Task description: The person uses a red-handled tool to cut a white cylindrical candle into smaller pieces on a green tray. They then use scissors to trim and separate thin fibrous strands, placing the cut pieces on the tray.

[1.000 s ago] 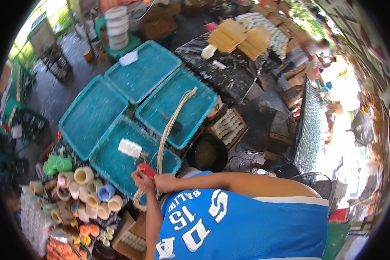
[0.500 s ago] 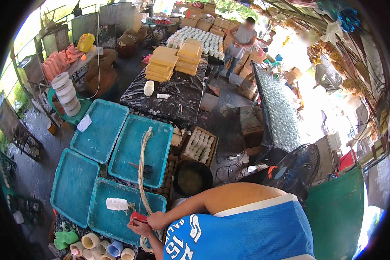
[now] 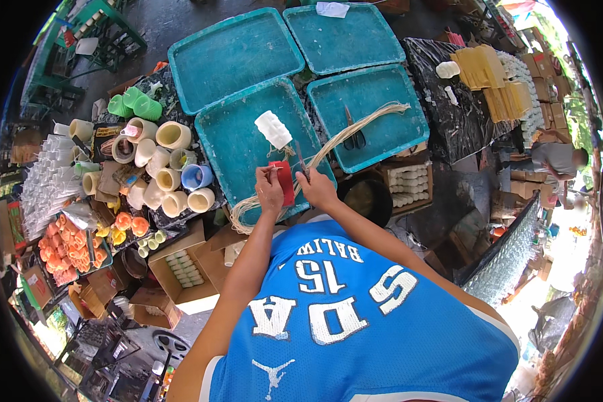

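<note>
My left hand (image 3: 269,192) is closed at the edge of a red flat-sided block (image 3: 283,182), its fingers pinched near the block's upper end. In my right hand (image 3: 319,189) is a slim dark pointed tool (image 3: 300,158), its tip aimed away from me; whether it is scissors or a knife is unclear. A long bundle of pale string (image 3: 340,136) passes beside my right hand, across two trays. Just beyond the red block lies a white ribbed candle-like piece (image 3: 273,129) with strings at its near end, in the teal tray (image 3: 224,144).
Dark-handled scissors (image 3: 355,140) lie in the adjacent teal tray (image 3: 409,114). Cream cylindrical cups (image 3: 173,135) and green cups (image 3: 143,104) crowd the left. A black tub (image 3: 366,199) stands near my right forearm. Yellow slabs (image 3: 479,67) are stacked at right; another person (image 3: 556,159) stands beyond.
The view has swung round, bringing the cups at left into fuller sight. My right hand has come off the red block and now holds the pointed tool; my left hand stays at the block.
</note>
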The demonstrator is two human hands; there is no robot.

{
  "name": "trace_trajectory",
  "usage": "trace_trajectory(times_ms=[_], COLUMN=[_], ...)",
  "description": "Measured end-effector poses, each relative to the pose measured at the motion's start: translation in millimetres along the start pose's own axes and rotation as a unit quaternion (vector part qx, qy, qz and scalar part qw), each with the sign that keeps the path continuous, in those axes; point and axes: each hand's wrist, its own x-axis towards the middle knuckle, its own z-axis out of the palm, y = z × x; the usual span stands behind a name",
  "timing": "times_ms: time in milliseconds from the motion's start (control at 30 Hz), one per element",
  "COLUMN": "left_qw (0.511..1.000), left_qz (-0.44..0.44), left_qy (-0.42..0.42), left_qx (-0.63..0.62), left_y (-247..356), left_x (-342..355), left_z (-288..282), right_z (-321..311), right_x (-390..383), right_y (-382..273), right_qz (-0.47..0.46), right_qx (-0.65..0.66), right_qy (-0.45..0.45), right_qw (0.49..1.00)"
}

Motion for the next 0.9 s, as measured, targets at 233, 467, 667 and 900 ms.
trace_trajectory(times_ms=[233,467,667,900], left_qw=[0.999,0.999,0.879,0.855], left_qz=[-0.005,0.014,0.027,0.180], left_qy=[-0.035,-0.038,-0.210,-0.258], left_qx=[0.013,0.036,0.427,0.412], left_y=[10,11,77,74], left_x=[-3,1,17,43], left_z=[-6,-14,-41,-71], right_z=[1,9,18,-3], right_x=[16,35,53,64], right_y=[-22,-28,-11,-30], right_qz=[-0.151,-0.157,-0.217,-0.058], right_qx=[0.027,-0.007,0.008,0.289], right_qy=[0.032,-0.019,-0.044,-0.349], right_qw=[0.988,0.987,0.975,0.890])
